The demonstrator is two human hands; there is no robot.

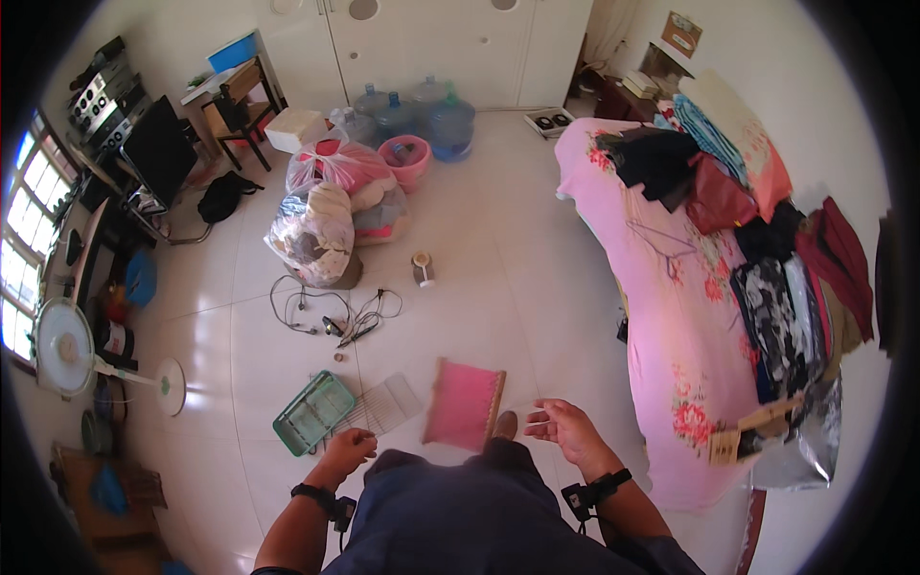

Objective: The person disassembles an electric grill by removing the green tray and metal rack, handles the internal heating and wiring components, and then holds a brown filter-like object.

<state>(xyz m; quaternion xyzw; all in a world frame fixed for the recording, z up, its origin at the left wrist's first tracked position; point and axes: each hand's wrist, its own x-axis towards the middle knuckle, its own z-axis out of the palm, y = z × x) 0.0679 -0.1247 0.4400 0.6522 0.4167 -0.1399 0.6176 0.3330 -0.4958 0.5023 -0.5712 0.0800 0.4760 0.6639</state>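
Observation:
My left hand (347, 452) hangs beside the green plastic basket (316, 412), near a wire rack (388, 404) that lies on the floor. Its fingers are loosely bent, and I see nothing held in them. On the other side, my right hand (567, 428) is raised with its fingers apart and no object in it. Between the hands, a pink cloth seat with wooden side bars (463, 406), like a folding stool, sits on the floor in front of me. Part of a brown shoe (506, 425) shows beside it.
Black cables (350, 324) and a small jar (423, 268) lie ahead. Stuffed plastic bags (314, 235), a pink bucket (407, 163) and water jugs (450, 129) stand farther back. A bed (661, 326) heaped with clothes borders the right; a standing fan (171, 386) is at left.

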